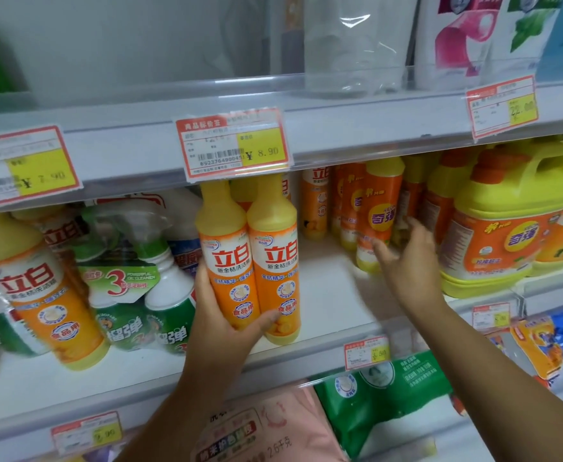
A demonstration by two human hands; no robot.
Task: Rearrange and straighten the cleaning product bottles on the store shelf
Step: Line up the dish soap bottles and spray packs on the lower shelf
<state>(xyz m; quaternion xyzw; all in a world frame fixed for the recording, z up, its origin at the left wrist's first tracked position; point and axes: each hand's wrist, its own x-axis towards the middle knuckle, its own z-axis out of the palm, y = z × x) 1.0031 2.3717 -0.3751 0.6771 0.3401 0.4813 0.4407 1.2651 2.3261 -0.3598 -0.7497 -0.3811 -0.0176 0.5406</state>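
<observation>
Detergent bottles stand on the middle shelf (327, 288), long axes upright. Left hand (226, 318) is clamped round the lower body of one front bottle (225, 258) at the shelf's front edge, thumb across the label. Its twin (276, 261) stands touching it on the right. Right hand (407, 258) is spread, fingers straight, at a set-back bottle (378, 218) further right and deeper toward the shelf's back; blur prevents confirming contact. Bare shelf separates the front pair from that rear group. Judgement: the right hand is nearer the rear group, so drawing it forward falls to that hand. A large yellow jug (507, 228) stands just beside that group, on its right. A tilted bottle (40, 288) near the left end is not yet straightened.
</observation>
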